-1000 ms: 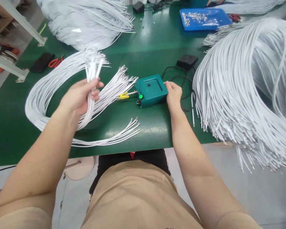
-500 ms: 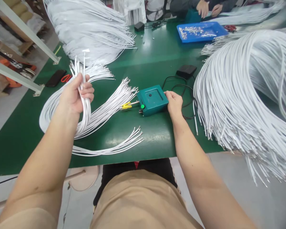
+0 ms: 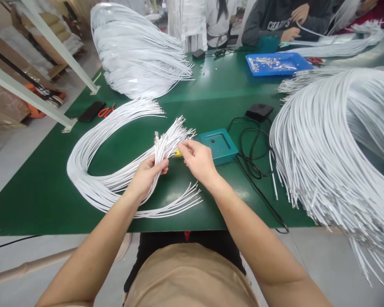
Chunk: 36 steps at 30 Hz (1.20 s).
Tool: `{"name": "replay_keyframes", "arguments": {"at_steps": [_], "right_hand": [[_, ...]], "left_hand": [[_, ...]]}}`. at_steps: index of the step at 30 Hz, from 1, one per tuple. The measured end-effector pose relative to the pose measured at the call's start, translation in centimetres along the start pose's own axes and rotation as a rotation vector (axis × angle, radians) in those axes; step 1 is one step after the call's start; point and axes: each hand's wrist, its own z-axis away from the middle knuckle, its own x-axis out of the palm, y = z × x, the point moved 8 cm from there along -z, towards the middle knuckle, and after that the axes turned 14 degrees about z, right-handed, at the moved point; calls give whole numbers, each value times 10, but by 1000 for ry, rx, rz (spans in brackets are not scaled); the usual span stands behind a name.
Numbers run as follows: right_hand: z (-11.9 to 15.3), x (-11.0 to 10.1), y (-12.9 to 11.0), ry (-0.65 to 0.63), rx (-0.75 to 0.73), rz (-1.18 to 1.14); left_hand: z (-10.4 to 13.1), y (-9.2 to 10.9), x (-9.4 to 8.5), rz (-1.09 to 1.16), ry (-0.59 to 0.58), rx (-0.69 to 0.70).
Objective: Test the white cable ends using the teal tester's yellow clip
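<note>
My left hand (image 3: pixel 149 175) is wrapped round a bunch of white wires (image 3: pixel 160 147), whose ends stick up above the fingers. Just to the right, my right hand (image 3: pixel 196 158) is closed at the yellow part (image 3: pixel 177 153) of the green device (image 3: pixel 220 147); what its fingertips pinch, if anything, is too small to make out. A long bundle of white wires (image 3: pixel 80 164) curves over the table on the left, its tips lying behind my hands. Several separate wires (image 3: pixel 179 204) lie nearer the table's front edge.
Large piles of white wires stand at the right (image 3: pixel 323 140) and back left (image 3: pixel 137 51). A blue tray (image 3: pixel 257 72) holds small parts. Black cables (image 3: pixel 252 168) trail by a black box (image 3: pixel 259 111). A person's hands (image 3: pixel 291 34) hold wires across the green table (image 3: pixel 35 187).
My left hand has moved right and down with its wires. My right hand has left the device's right side and come to the yellow part. The view has shifted slightly.
</note>
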Motion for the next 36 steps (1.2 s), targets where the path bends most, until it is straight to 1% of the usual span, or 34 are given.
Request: {"name": "replay_keyframes", "arguments": {"at_steps": [2, 4, 7, 10, 12, 14, 17, 21, 24, 26, 29, 31, 33, 35, 36], "right_hand": [[-1, 17, 11, -77, 164, -137], [-1, 28, 18, -126, 250, -266], [-1, 38, 17, -193, 241, -337], [1, 49, 11, -276, 203, -381], [3, 54, 10, -307, 216, -433], [6, 58, 14, -298, 262, -487], [9, 61, 23, -234, 331, -565], [12, 68, 32, -181, 374, -643], [10, 70, 35, -185, 385, -645], [6, 69, 33, -208, 351, -628], [0, 68, 30, -234, 308, -621], [-3, 72, 30, -270, 321, -658], [-3, 80, 31, -340, 360, -730], [0, 89, 31, -409, 395, -791], [1, 91, 32, -423, 410, -803]], "left_hand": [[4, -3, -1, -6, -32, -7], [8, -4, -3, -24, -47, -7], [7, 4, -3, -53, -49, 23], [1, 13, 3, -64, -102, 28], [-4, 14, 6, -91, -124, 12], [-7, 10, 3, -113, -100, 6], [-6, 4, 0, -115, -67, 22], [-4, 0, 1, -113, -82, 30], [-8, 1, 0, -121, -45, 32], [-13, 3, 0, -124, -30, 73], [-19, 4, 2, -117, -39, 136], [-22, 2, 1, -107, -33, 163], [-22, 1, -1, -101, -22, 184], [-21, 1, -2, -98, -20, 186], [-20, 1, -2, -97, -26, 180]]}}
